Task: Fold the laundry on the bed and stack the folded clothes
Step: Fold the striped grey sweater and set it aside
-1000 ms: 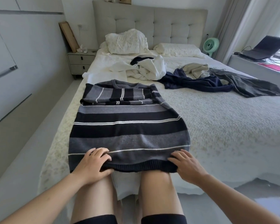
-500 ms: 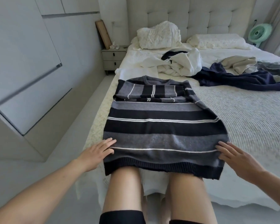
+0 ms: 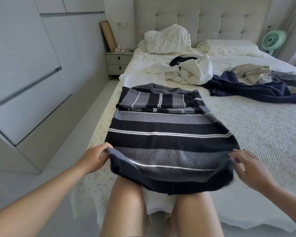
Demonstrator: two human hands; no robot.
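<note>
A navy-and-grey striped knit sweater (image 3: 167, 134) with thin white lines lies flat at the near left part of a wide bed covered in a pale ribbed bedspread (image 3: 256, 134), its sleeves folded across the chest below a ribbed round collar. The left hand (image 3: 94, 158) pinches the sweater's near left corner; the right hand (image 3: 249, 166) grips the near right corner, apparently with curled fingers, though motion blur softens them. The ribbed hem is raised off the bedspread and sags between the two hands. Farther up the bed lie a crumpled white garment (image 3: 190, 72), a dark navy garment (image 3: 256, 89) and a beige cloth (image 3: 251, 72), all unfolded.
</note>
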